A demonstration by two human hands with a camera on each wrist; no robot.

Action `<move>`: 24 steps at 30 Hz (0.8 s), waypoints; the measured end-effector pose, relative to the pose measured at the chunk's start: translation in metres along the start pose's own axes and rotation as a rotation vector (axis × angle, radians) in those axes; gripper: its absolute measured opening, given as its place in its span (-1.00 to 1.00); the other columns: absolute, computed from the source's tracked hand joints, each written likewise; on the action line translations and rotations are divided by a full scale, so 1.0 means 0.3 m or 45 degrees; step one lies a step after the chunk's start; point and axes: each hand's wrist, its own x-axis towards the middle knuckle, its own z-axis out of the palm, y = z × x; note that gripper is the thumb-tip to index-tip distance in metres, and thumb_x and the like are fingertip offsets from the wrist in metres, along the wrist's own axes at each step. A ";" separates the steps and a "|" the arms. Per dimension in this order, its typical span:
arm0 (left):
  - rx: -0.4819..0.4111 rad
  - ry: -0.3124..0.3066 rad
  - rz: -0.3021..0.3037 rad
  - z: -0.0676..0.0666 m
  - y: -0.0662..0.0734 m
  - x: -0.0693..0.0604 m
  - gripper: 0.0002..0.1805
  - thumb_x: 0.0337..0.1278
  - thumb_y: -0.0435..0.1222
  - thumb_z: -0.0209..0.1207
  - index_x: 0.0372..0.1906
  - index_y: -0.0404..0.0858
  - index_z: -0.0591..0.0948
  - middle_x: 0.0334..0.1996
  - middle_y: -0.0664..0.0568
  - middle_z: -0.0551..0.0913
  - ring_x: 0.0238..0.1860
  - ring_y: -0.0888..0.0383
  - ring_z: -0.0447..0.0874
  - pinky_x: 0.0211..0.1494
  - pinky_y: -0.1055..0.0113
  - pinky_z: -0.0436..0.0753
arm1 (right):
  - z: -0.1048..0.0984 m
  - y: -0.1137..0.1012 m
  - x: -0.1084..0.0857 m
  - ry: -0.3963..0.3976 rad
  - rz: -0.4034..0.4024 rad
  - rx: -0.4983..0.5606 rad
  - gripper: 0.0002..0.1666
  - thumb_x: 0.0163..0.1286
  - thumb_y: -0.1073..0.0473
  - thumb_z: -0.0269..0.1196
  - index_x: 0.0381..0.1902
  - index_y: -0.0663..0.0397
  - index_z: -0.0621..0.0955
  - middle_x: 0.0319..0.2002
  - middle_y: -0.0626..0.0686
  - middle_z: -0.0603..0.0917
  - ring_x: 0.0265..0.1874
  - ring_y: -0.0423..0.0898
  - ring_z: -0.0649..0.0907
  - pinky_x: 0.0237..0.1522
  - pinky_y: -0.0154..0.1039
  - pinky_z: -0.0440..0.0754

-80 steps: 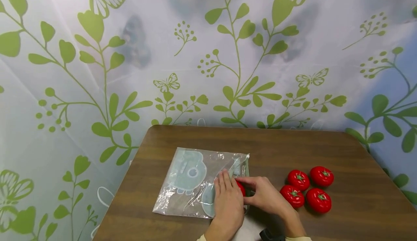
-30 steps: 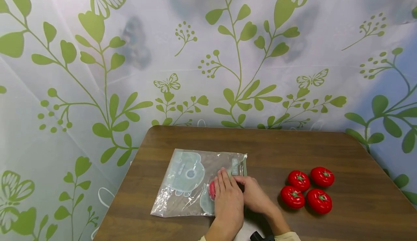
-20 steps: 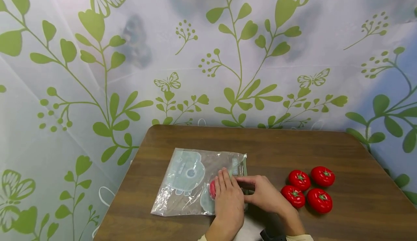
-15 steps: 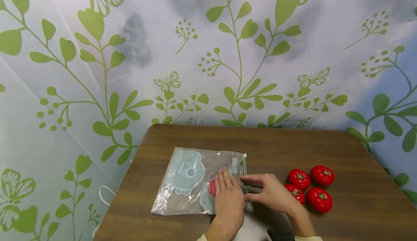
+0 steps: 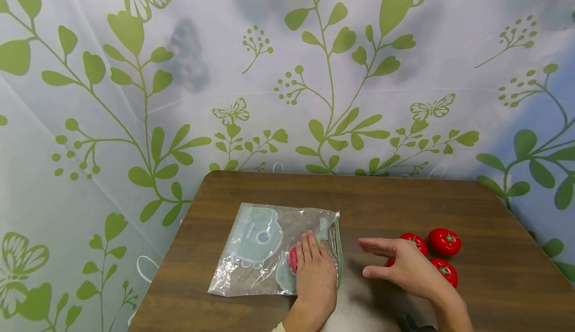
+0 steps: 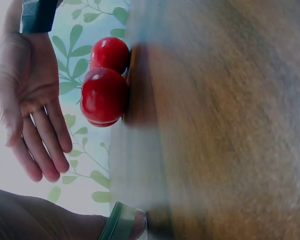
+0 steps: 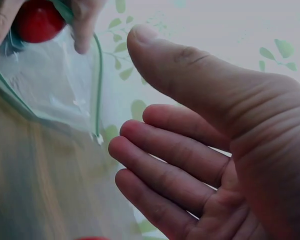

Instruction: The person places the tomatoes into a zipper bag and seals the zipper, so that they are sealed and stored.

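Note:
A clear zip bag (image 5: 265,222) with pale blue print and a green zip edge lies flat on the table. My left hand (image 5: 314,277) rests over its mouth with straight fingers on top. In the left wrist view, the thumb (image 6: 65,222) is hooked under the green edge, so the hand holds the upper layer. Inside the bag lies a glossy red tomato (image 5: 293,260), partly hidden by that hand. My right hand (image 5: 411,269) hovers to the right, thumb and fingers spread, holding nothing. Behind it several more tomatoes (image 5: 444,242) sit grouped, some partly covered.
The brown wooden table (image 5: 386,202) backs onto a hanging cloth (image 5: 215,72) with green leaves and butterflies. A dark wrist device (image 5: 413,323) shows at the lower edge below the right hand.
My right hand earlier held a tomato at the bag's mouth and pushed it in. It has since drawn out and moved right toward the other tomatoes. The left hand stayed on the bag.

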 end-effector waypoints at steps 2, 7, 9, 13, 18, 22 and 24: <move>0.005 -0.017 0.001 -0.009 0.000 -0.001 -0.56 0.52 -0.28 0.06 0.34 -0.25 0.71 0.47 -0.25 0.60 0.52 -0.17 0.56 0.61 -0.01 0.49 | -0.013 0.004 -0.016 0.018 0.006 -0.004 -0.22 0.31 -0.17 0.60 0.39 0.03 0.70 0.26 0.11 0.81 0.21 0.02 0.82 0.09 -0.23 0.82; 0.006 -0.036 0.004 -0.016 0.001 -0.003 -0.55 0.52 -0.32 0.05 0.36 -0.25 0.70 0.48 -0.25 0.60 0.53 -0.15 0.56 0.60 0.01 0.50 | -0.040 0.022 -0.061 0.065 0.034 -0.060 -0.25 0.31 -0.14 0.60 0.39 -0.03 0.71 0.24 0.05 0.82 0.17 -0.15 0.83 0.06 -0.30 0.80; -0.001 0.005 0.001 0.001 0.000 -0.004 -0.56 0.51 -0.31 0.05 0.32 -0.25 0.72 0.46 -0.25 0.62 0.51 -0.16 0.58 0.58 0.00 0.52 | -0.050 0.031 -0.078 0.076 0.049 -0.098 -0.26 0.31 -0.12 0.60 0.39 -0.04 0.71 0.23 0.02 0.83 0.15 -0.20 0.82 0.06 -0.32 0.79; -0.011 0.071 0.000 0.025 -0.002 -0.003 -0.56 0.49 -0.30 0.04 0.29 -0.27 0.74 0.43 -0.27 0.64 0.48 -0.16 0.62 0.55 0.00 0.56 | -0.070 0.046 -0.111 0.083 0.106 -0.140 -0.25 0.30 -0.13 0.61 0.39 -0.06 0.70 0.25 0.00 0.82 0.17 -0.19 0.81 0.04 -0.32 0.79; -0.013 0.007 0.008 -0.015 -0.004 -0.002 -0.56 0.51 -0.33 0.05 0.33 -0.28 0.72 0.45 -0.27 0.61 0.50 -0.16 0.59 0.57 0.00 0.53 | -0.106 0.062 -0.153 0.109 0.211 -0.174 -0.24 0.29 -0.16 0.61 0.40 -0.10 0.70 0.29 0.01 0.80 0.16 -0.04 0.83 0.00 -0.31 0.80; -0.019 -0.042 0.008 -0.037 -0.003 0.001 -0.55 0.52 -0.33 0.04 0.35 -0.27 0.70 0.47 -0.27 0.59 0.52 -0.17 0.56 0.60 0.00 0.51 | -0.132 0.083 -0.193 0.182 0.246 -0.219 -0.26 0.25 -0.16 0.64 0.36 -0.14 0.73 0.27 -0.01 0.81 0.09 -0.30 0.81 -0.04 -0.36 0.79; -0.019 -0.047 0.008 -0.037 -0.003 0.003 -0.55 0.52 -0.33 0.05 0.35 -0.27 0.70 0.47 -0.27 0.59 0.52 -0.17 0.56 0.60 0.00 0.51 | -0.142 0.097 -0.214 0.220 0.256 -0.237 -0.26 0.24 -0.15 0.65 0.35 -0.14 0.74 0.26 -0.01 0.82 0.07 -0.45 0.75 -0.06 -0.38 0.78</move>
